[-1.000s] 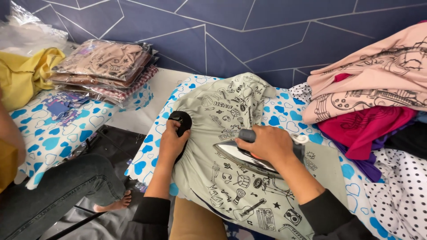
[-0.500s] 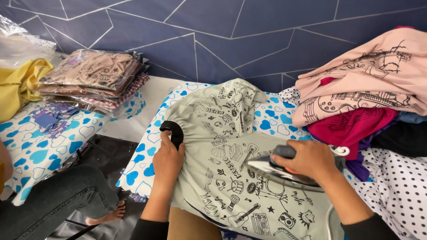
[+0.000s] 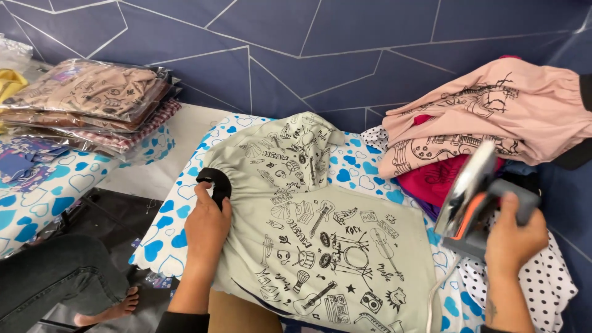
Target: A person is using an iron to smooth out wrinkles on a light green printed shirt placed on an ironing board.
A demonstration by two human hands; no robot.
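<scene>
Iron lifted clear, printed shirt pinned flat for the next pass.

At centre frame the pale green printed shirt (image 3: 320,228) lies spread on the heart-patterned ironing pad (image 3: 166,246). The left hand (image 3: 206,225) presses its black-cuffed edge, fingers curled over the cloth. At right, the right hand (image 3: 512,237) grips the iron (image 3: 478,197), soleplate tilted up. Judging by this, the next stroke needs the iron lowered flat.

Bright, even light; sharp, soft shadows
</scene>
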